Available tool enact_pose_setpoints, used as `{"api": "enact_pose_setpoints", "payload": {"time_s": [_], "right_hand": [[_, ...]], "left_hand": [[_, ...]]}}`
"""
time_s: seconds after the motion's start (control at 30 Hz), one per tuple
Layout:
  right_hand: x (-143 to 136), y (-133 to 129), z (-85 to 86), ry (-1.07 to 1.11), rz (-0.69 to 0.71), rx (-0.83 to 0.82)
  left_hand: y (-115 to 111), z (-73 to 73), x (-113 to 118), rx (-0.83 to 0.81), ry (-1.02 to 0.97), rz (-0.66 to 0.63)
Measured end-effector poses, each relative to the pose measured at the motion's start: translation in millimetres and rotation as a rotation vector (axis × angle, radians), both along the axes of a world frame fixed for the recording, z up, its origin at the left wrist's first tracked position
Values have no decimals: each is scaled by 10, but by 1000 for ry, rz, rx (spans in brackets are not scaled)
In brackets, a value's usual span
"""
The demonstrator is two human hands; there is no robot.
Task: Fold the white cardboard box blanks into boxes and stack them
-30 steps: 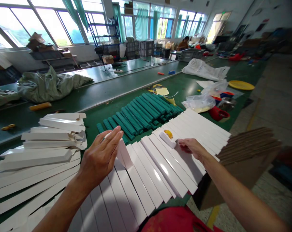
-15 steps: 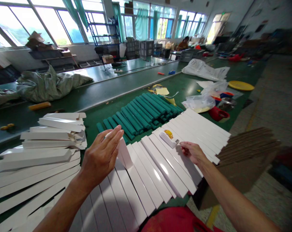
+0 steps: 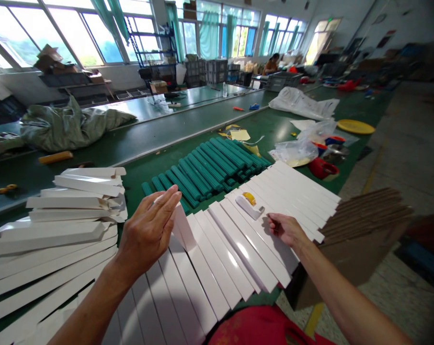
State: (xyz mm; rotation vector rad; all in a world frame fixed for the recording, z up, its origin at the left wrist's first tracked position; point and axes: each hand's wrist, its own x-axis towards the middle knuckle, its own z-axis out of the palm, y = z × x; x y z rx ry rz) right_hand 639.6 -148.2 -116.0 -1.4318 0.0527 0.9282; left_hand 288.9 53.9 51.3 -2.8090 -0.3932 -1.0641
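My left hand (image 3: 150,230) is closed around a slim white box (image 3: 184,225), which stands tilted above the row of boxes. Its fingers lie straight and together along the top; the thumb is hidden. My right hand (image 3: 283,227) is pinched, thumb against fingertips, just right of a white tape dispenser (image 3: 249,206) with a yellow roll. What the pinch holds, if anything, is too small to make out. Beneath both hands, long flat white boxes (image 3: 234,254) lie side by side. Behind them is a pile of green ribbed rods (image 3: 206,167).
Loose white boxes, some with open end flaps (image 3: 76,201), are heaped at the left. Plastic bags (image 3: 296,148), a red cup (image 3: 323,168) and a yellow disc (image 3: 356,126) lie at the right. Cardboard (image 3: 368,215) stands beside the table. A person (image 3: 272,64) sits far back.
Both hands keep nearly the same pose and place. The whole view has shifted very slightly.
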Motion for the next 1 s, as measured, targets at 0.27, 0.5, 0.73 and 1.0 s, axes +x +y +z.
{"api": "enact_pose_setpoints", "payload": {"time_s": [0.27,0.5,0.73,1.0], "right_hand": [[-68,-59,14,-62,11,93],[-112,-50,-48,-121,-18,74],[-125,-29,-75,-51,-90,148],[-34,66,-72,57,-82,154]], "left_hand": [[0,-3,18,-16,-10,-5],[-6,1,16,-14,-9,-3],[-4,-5,26,-26,-9,4],[-20,11,16,-20,-19,3]]}}
